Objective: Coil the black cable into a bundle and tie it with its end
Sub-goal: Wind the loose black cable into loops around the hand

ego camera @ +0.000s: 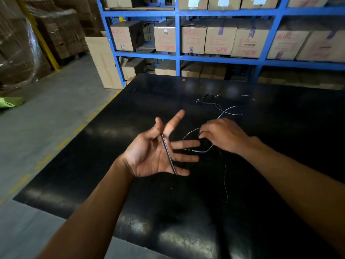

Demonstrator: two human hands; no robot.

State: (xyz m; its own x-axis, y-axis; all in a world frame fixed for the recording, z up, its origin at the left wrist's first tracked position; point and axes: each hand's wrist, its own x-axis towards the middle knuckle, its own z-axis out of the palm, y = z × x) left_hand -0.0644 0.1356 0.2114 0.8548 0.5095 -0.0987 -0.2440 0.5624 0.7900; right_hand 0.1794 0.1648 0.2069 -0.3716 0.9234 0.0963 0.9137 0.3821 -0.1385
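My left hand (155, 154) is held palm up over the black table (112, 165), fingers spread. One strand of the thin black cable (168, 152) runs across the palm, from between thumb and index finger down to the little finger. My right hand (222, 135) hovers to the right, fingers pinched on the cable where it forms a loop. From there the cable trails down toward me and also snakes away in loose curves to its plug end (198, 100) farther back on the table. The black cable is hard to see against the black surface.
Blue metal shelving (178, 57) with cardboard boxes stands right behind the table. A tall cardboard box (102, 60) leans at the rack's left end. Grey floor with yellow dashed marks (61, 144) lies to the left, with wrapped pallets beyond.
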